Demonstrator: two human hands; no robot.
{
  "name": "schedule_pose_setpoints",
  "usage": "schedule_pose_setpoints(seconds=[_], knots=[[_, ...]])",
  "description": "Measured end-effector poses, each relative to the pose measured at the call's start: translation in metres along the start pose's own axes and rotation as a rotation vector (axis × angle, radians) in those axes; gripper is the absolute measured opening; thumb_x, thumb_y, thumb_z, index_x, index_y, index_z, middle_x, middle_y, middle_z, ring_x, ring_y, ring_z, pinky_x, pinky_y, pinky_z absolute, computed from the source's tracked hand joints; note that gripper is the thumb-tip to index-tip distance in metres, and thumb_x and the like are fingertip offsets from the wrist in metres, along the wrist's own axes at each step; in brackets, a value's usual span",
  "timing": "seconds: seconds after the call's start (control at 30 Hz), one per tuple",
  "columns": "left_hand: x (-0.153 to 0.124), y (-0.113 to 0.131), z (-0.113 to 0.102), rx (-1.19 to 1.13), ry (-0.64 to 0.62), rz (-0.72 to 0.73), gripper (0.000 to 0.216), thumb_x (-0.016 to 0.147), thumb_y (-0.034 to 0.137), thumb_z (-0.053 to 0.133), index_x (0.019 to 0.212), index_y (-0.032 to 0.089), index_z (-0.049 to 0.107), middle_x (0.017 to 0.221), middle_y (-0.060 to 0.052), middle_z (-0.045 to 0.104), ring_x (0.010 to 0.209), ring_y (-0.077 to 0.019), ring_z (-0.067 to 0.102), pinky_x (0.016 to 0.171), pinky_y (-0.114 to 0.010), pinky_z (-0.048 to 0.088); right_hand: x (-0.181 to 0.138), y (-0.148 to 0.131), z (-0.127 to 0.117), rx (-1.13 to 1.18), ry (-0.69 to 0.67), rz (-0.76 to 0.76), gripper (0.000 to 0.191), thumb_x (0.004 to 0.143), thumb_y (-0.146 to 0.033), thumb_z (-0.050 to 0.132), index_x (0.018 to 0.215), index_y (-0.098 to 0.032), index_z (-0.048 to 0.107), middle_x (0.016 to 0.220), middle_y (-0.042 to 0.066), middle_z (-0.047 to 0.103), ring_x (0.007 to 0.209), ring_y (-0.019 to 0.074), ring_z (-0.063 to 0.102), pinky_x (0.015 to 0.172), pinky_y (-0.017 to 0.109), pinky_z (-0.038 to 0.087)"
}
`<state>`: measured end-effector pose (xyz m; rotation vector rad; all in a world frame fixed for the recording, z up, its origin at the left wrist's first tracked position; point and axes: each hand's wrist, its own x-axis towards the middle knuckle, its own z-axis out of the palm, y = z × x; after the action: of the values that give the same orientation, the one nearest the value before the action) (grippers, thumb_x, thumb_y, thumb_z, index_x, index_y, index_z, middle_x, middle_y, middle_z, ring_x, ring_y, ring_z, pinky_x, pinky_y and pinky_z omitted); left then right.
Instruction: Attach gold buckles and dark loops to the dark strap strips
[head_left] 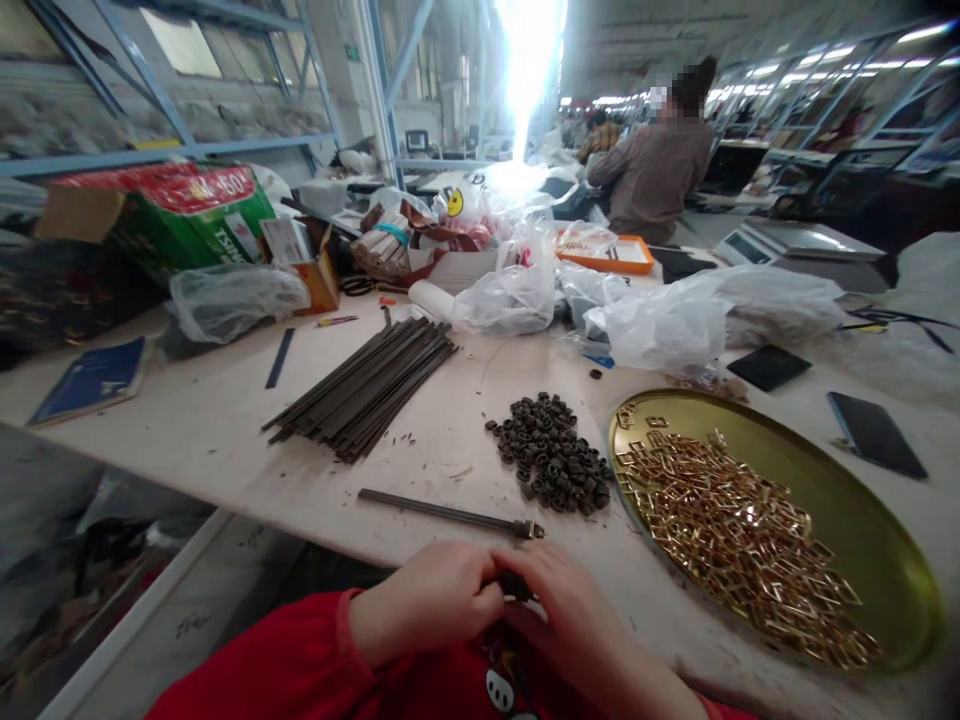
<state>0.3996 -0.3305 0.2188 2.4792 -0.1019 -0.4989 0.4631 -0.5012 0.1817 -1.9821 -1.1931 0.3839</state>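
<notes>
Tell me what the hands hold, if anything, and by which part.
The left hand and right hand together pinch a small dark piece between their fingers; mostly covered, so which part cannot be told.

The carton (172,215) at the upper left of the frame bears "60" in pale print on its red band and letters starting "TSI" on its green side. A bag (457,200) at top centre shows a yellow smiley face. The green wall sign (352,52) is too small to read.
</notes>
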Motion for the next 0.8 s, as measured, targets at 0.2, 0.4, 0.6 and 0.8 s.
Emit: schedule_pose_setpoints(seconds=[0.2,0.4,0.6,0.8], knots=[[0.04,-0.028,-0.001,0.265,0.336,0.018,0.023,0.088,0.027,0.042,0.083,0.017,0.061,0.08,-0.004,0.064,0.074,-0.0166,0.057,0.065,-0.025,0.04,0.027,0.041,0.016,-0.472,0.279,-0.062,0.023,0.088,-0.021,0.042,0.102,-0.014,0.059,0.091,0.011,0.064,0.082,0.0232,0.06,0.069,0.034,0.047],[0.073,-0.076,-0.023,0.393,0.457,-0.032,0.024,0.086,0.036,0.049,0.075,0.019,0.063,0.081,-0.003,0.061,0.081,-0.0149,0.055,0.077,-0.025,0.041,0.035,0.073,0.031,-0.684,0.432,-0.286,0.027,0.09,-0.031,0.04,0.101,-0.018,0.061,0.091,0.005,0.068,0.084,0.0201,0.061,0.08,0.033,0.039],[0.1,-0.138,-0.098,0.506,0.663,-0.408,0.018,0.088,0.017,0.041,0.093,0.01,0.057,0.093,-0.013,0.057,0.086,-0.0215,0.055,0.074,-0.033,0.043,0.04,0.08,0.026,-0.797,0.439,-0.43,0.03,0.078,-0.038,0.057,0.1,-0.018,0.061,0.085,0.002,0.071,0.079,0.0196,0.064,0.083,0.034,0.035],[0.107,-0.152,-0.101,0.552,0.702,-0.538,0.01,0.083,0.017,0.051,0.09,0.011,0.054,0.092,-0.013,0.057,0.088,-0.0241,0.055,0.074,-0.034,0.043,0.043,0.074,0.019,-0.796,0.444,-0.346,0.042,0.077,-0.05,0.054,0.104,-0.017,0.059,0.092,0.006,0.07,0.088,0.0249,0.062,0.089,0.04,0.03]])
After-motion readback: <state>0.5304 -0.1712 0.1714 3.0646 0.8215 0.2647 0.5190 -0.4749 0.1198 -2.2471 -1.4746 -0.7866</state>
